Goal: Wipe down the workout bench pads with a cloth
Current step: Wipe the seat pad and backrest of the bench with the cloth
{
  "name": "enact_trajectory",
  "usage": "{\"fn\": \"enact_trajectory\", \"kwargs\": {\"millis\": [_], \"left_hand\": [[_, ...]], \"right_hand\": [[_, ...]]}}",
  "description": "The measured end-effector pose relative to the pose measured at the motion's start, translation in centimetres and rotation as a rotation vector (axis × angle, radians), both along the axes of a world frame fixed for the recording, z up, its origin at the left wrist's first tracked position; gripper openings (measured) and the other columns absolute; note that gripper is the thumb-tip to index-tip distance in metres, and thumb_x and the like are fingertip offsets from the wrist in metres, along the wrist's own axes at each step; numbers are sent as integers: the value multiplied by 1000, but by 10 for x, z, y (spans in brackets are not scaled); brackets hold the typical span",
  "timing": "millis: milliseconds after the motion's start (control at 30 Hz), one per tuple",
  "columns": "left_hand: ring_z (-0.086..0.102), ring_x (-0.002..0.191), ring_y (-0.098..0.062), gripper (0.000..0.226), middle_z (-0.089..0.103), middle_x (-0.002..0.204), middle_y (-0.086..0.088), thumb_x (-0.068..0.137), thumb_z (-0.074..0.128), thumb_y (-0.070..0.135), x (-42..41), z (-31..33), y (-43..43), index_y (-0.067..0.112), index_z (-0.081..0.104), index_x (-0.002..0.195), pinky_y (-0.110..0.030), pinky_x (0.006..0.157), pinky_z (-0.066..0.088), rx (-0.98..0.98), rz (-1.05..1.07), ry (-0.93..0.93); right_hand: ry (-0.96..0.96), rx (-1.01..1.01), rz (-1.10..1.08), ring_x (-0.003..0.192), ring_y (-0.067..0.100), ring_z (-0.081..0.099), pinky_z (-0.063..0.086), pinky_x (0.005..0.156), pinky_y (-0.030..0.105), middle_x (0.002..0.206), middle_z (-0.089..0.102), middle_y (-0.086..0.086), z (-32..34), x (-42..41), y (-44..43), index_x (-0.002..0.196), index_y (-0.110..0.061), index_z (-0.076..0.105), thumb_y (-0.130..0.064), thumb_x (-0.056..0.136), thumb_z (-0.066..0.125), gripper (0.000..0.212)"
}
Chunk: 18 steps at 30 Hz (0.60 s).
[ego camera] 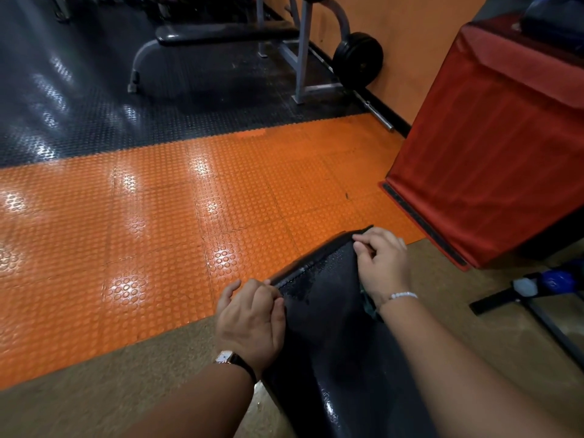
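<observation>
A glossy black bench pad (pixel 344 393) runs from the bottom edge up the middle of the view. Over its far end lies a dark cloth (pixel 316 273) with a stitched hem. My left hand (pixel 252 317), with a watch on the wrist, pinches the hem at the cloth's left corner. My right hand (pixel 382 263), with a beaded bracelet on the wrist, pinches the hem at the far right corner. The hem is stretched taut between the two hands. A scrap of greenish patterned fabric (pixel 368 300) shows under my right wrist.
Orange studded floor tiles (pixel 142 222) lie beyond a brown strip of floor. Further back on black studded tiles stands another bench (pixel 221 33), with a weight plate (pixel 358 58) and a bar (pixel 376 112) by the orange wall. A red-covered box (pixel 493 137) stands at the right, a dark metal frame (pixel 543 314) below it.
</observation>
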<state>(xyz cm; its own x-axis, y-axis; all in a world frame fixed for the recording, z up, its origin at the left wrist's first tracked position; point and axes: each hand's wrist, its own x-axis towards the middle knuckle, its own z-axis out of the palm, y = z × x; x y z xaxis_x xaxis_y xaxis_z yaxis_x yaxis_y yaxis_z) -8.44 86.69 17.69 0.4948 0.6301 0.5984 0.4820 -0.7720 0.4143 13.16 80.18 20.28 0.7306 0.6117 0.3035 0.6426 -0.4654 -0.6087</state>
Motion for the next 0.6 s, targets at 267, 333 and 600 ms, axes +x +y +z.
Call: {"fn": "enact_trajectory", "kwargs": {"millis": [267, 333, 600], "left_hand": [[47, 77, -9, 6, 55, 74, 6, 88, 39, 28, -1, 0, -1, 28, 44, 84, -37, 96, 32, -10, 9, 1], [47, 78, -9, 6, 55, 74, 6, 88, 39, 27, -1, -1, -1, 28, 44, 84, -38, 96, 32, -7, 6, -3], [48, 79, -6, 12, 57, 75, 6, 88, 40, 26, -1, -2, -1, 24, 51, 82, -36, 97, 32, -6, 15, -15]], "right_hand": [[161, 42, -86, 105, 22, 52, 37, 94, 26, 99, 56, -8, 4, 12, 5, 90, -16, 72, -12, 83, 62, 13], [103, 12, -19, 101, 18, 50, 34, 93, 19, 99, 56, -9, 7, 1, 4, 91, -17, 73, -11, 83, 62, 14], [136, 25, -66, 106, 22, 50, 28, 90, 12, 103, 60, -4, 3, 8, 1, 91, -17, 73, -10, 82, 63, 15]]}}
